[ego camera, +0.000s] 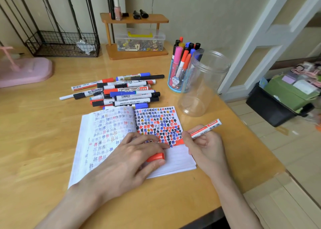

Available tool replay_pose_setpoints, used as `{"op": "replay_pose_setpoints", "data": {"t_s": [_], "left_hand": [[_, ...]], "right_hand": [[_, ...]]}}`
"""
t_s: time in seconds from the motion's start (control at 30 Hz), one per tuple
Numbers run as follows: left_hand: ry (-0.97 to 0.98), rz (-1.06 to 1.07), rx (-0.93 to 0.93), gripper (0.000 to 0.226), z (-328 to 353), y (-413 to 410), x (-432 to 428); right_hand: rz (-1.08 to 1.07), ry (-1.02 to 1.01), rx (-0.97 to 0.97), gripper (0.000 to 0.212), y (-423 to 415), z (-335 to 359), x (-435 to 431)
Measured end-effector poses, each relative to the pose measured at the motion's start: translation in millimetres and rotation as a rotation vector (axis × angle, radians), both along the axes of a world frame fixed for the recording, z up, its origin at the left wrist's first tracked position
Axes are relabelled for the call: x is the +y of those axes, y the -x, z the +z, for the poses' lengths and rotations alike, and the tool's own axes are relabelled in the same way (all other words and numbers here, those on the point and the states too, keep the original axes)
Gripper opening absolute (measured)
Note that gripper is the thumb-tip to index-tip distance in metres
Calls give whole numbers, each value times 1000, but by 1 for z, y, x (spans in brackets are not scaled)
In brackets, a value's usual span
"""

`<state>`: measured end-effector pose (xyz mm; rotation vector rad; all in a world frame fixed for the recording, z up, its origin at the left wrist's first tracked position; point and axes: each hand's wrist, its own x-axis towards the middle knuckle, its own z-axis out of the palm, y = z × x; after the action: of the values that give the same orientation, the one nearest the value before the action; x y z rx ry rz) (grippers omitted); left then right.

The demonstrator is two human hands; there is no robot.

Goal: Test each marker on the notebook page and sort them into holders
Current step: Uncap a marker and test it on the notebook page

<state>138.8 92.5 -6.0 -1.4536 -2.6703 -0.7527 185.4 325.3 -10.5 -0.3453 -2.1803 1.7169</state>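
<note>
An open notebook (175, 161) lies on the wooden desk (43, 141), its right page crowded with red, blue and black test marks. My right hand (203, 148) grips a red-and-white marker (206, 127) with its tip on the page beside a fresh red patch (178, 142). My left hand (132, 157) rests on the notebook and holds the marker's red cap (155, 157) between thumb and fingers. Several loose markers (121, 91) are heaped behind the notebook. A blue holder (176, 79) stands full of markers; next to it stands an empty clear plastic jar (205, 82).
A wooden shelf (135, 20) with small bottles and a clear box of clips (140, 41) stands at the back. A wire basket (64, 44) and a pink stand (24, 70) are at the back left. The desk edge drops off on the right toward floor boxes (284, 96).
</note>
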Motion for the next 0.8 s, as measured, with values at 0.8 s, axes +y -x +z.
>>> {"op": "replay_pose_setpoints", "data": {"t_s": [0.8], "left_hand": [[-162, 24, -89, 29, 4, 0, 1]], "right_hand": [[-11, 24, 38, 15, -2, 5, 0]]}}
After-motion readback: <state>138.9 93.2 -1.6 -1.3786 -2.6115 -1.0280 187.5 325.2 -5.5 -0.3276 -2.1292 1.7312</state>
